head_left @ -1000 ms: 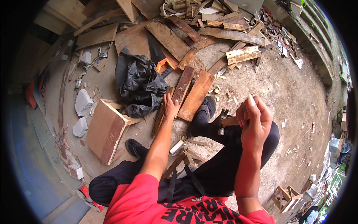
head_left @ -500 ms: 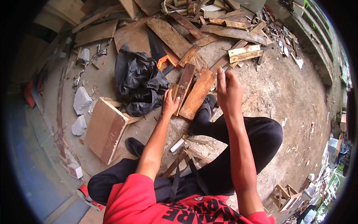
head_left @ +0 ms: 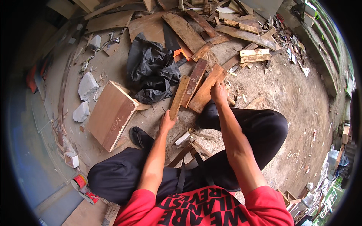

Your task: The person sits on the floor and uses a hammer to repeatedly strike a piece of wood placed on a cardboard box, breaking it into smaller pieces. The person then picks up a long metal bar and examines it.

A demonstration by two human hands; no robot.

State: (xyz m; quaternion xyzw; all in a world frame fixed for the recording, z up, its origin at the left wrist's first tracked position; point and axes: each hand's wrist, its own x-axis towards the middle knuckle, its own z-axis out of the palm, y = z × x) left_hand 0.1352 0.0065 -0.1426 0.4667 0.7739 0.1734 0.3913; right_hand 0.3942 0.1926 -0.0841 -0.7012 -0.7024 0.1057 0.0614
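Note:
My left hand (head_left: 167, 122) is closed around the near end of a narrow wooden board (head_left: 179, 97), which slants up and away from it. Beside that board lies a dark, worn board (head_left: 195, 83), with a wider brown plank (head_left: 205, 90) to its right. My right hand (head_left: 219, 93) is closed over the right edge of the wider plank; what its fingers hold, if anything, is hidden. A crumpled black plastic bag (head_left: 152, 69) lies left of the boards. Just past it is a handsaw (head_left: 180, 54) with an orange and black handle, its blade partly covered.
A wooden box-like piece (head_left: 111, 116) stands left of my feet, near broken white blocks (head_left: 87, 86). Scrap wood (head_left: 222, 34) is heaped at the far side. Red cans (head_left: 79, 181) sit at lower left. Concrete steps (head_left: 316, 49) border the right.
My left hand has taken hold of the narrow board and drawn it nearer. My right hand has come down from above onto the wider plank's edge. The view has shifted slightly.

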